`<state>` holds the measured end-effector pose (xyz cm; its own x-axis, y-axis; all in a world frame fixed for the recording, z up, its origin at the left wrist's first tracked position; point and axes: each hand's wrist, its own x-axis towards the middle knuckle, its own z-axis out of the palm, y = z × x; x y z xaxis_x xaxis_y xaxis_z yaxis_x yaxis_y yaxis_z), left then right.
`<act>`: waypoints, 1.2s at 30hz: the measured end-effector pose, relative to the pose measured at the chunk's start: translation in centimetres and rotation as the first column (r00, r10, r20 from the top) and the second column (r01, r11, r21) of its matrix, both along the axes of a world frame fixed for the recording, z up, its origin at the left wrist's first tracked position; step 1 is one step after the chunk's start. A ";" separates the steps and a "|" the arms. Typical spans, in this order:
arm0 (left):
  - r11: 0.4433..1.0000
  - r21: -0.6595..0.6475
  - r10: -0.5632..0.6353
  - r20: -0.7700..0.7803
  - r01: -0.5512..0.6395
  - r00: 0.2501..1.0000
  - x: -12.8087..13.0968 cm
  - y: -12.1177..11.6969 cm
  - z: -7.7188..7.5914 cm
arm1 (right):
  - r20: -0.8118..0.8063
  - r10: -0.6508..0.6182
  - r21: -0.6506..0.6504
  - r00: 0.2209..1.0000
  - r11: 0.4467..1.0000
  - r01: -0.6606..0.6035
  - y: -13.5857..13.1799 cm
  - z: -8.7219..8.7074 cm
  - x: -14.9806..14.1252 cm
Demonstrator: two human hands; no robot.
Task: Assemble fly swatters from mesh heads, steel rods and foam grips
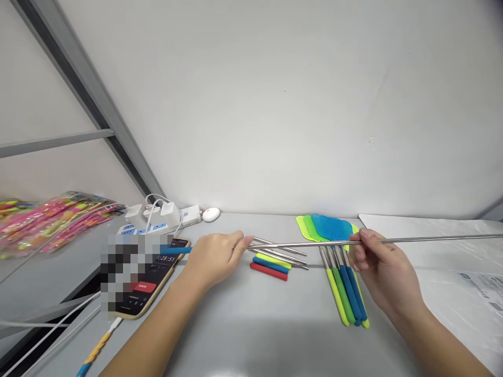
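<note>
A long steel telescopic rod (432, 239) runs level across the grey table (243, 319), stretched far to the right. My left hand (214, 256) is closed on its blue handle end (175, 250). My right hand (379, 267) pinches the rod near the middle. Below the rod lie short steel rods (283, 251) and loose grips: yellow (274, 260), blue (271, 265) and red (269, 272). Under my right hand lie several finished fly swatters (343, 283) with green and blue mesh heads (328, 226).
A phone (147, 285) on a cable lies at the left, behind it a white power strip (157, 222) with plugs and a white oval object (211, 214). Packed colourful swatters (51, 217) are heaped far left. Clear plastic bags (463, 272) lie at the right.
</note>
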<state>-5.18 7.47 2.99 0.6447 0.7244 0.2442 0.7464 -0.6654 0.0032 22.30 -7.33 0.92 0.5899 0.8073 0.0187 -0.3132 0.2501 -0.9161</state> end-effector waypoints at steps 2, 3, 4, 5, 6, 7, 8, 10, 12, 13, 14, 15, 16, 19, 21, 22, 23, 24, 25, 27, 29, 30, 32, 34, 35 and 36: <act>0.999 0.033 0.014 0.019 -0.014 1.000 -0.1 0.4 -0.3 | 0.005 0.000 0.027 1.000 1.000 -0.001 -0.1 0.0 0.1; 0.998 0.054 0.022 0.027 -0.024 0.999 -0.1 0.5 -0.6 | 0.001 0.012 0.028 1.000 1.000 -0.012 0.0 -0.1 0.1; 0.996 0.079 0.028 0.032 -0.031 0.999 0.0 0.5 -0.9 | -0.010 0.023 0.023 1.000 0.999 -0.023 0.1 -0.3 0.0; 0.994 0.104 0.029 0.038 -0.032 0.999 0.2 0.4 -1.2 | -0.027 0.031 0.016 0.999 0.999 -0.030 0.2 -0.5 -0.1; 0.992 0.124 0.023 0.046 -0.028 0.999 0.4 0.2 -1.4 | -0.046 0.030 0.009 0.999 1.000 -0.030 0.4 -0.8 -0.1; 0.990 0.138 0.011 0.056 -0.019 0.998 0.6 -0.1 -1.5 | -0.065 0.024 0.007 0.998 1.000 -0.024 0.5 -1.1 -0.2; 0.989 0.149 -0.005 0.068 -0.005 0.998 0.9 -0.5 -1.6 | -0.082 0.017 0.012 0.996 1.000 -0.017 0.7 -1.3 -0.3; 0.985 0.168 -0.055 0.094 0.038 0.994 1.6 -1.7 -1.7 | -0.108 0.029 0.027 0.994 0.999 -0.026 0.9 -1.7 -0.7; 0.974 0.200 -0.129 0.119 0.103 0.984 2.4 -3.2 -1.8 | -0.125 0.086 0.033 0.988 0.996 -0.083 0.9 -1.9 -1.7; 0.965 0.220 -0.172 0.131 0.140 0.976 2.8 -3.9 -1.9 | -0.129 0.129 0.035 0.983 0.991 -0.125 0.7 -2.1 -2.4; 0.955 0.232 -0.218 0.137 0.182 0.966 3.1 -4.6 -2.1 | -0.126 0.180 0.036 0.976 0.984 -0.176 0.5 -2.2 -3.1; 0.946 0.239 -0.259 0.142 0.221 0.955 3.4 -5.2 -2.3 | -0.117 0.233 0.035 0.965 0.972 -0.230 0.3 -2.4 -3.8; 0.937 0.241 -0.291 0.146 0.251 0.946 3.7 -5.6 -2.6 | -0.102 0.276 0.030 0.956 0.961 -0.275 0.0 -2.5 -4.4; 0.930 0.232 -0.327 0.157 0.287 0.932 4.0 -5.7 -3.0 | -0.039 0.292 -0.040 0.956 0.955 -0.294 -0.9 -2.7 -5.3; 0.928 0.242 -0.327 0.165 0.284 0.930 3.9 -5.1 -2.9 | -0.021 0.224 -0.082 0.974 0.971 -0.225 -1.3 -2.6 -5.2; 0.924 0.257 -0.330 0.168 0.282 0.929 3.9 -4.8 -2.8 | -0.026 0.189 -0.086 0.982 0.978 -0.190 -1.4 -2.4 -4.9; 0.920 0.276 -0.332 0.171 0.278 0.928 3.8 -4.5 -2.6 | -0.036 0.158 -0.079 0.987 0.984 -0.161 -1.4 -2.1 -4.6; 0.917 0.293 -0.331 0.175 0.272 0.927 3.8 -4.2 -2.4 | -0.050 0.127 -0.066 0.991 0.989 -0.130 -1.4 -1.9 -4.2; 0.915 0.306 -0.326 0.178 0.263 0.928 3.8 -4.0 -2.3 | -0.060 0.095 -0.054 0.994 0.994 -0.099 -1.3 -1.5 -3.8; 0.916 0.313 -0.315 0.180 0.249 0.932 3.6 -3.7 -2.1 | -0.073 0.039 -0.043 0.997 0.998 -0.042 -1.0 -1.0 -2.9; 0.919 0.316 -0.300 0.175 0.235 0.938 3.3 -3.3 -2.0 | -0.088 -0.006 -0.034 0.996 0.999 0.003 -0.7 -0.5 -1.8; 0.922 0.319 -0.283 0.173 0.218 0.943 3.1 -3.1 -2.0 | -0.101 -0.031 -0.019 0.994 0.999 0.029 -0.6 -0.3 -1.1; 0.933 0.324 -0.220 0.176 0.154 0.960 2.5 -2.6 -2.0 | -0.133 -0.102 0.024 0.986 0.994 0.106 -0.3 0.1 0.3; 0.942 0.322 -0.155 0.176 0.092 0.972 2.0 -2.1 -2.1 | -0.170 -0.173 0.047 0.970 0.982 0.183 -0.1 0.3 1.8; 0.946 0.315 -0.139 0.169 0.080 0.976 1.7 -1.8 -2.1 | -0.190 -0.195 0.046 0.962 0.977 0.207 0.0 0.3 2.5; 0.948 0.310 -0.125 0.162 0.070 0.979 1.5 -1.6 -2.1 | -0.209 -0.209 0.046 0.955 0.974 0.223 0.1 0.4 3.2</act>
<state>-3.66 5.91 0.85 0.6349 0.5351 0.5572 0.6836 -0.7252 -0.0824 25.47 -7.25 1.29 0.7469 0.6614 -0.0680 -0.4213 0.3916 -0.8180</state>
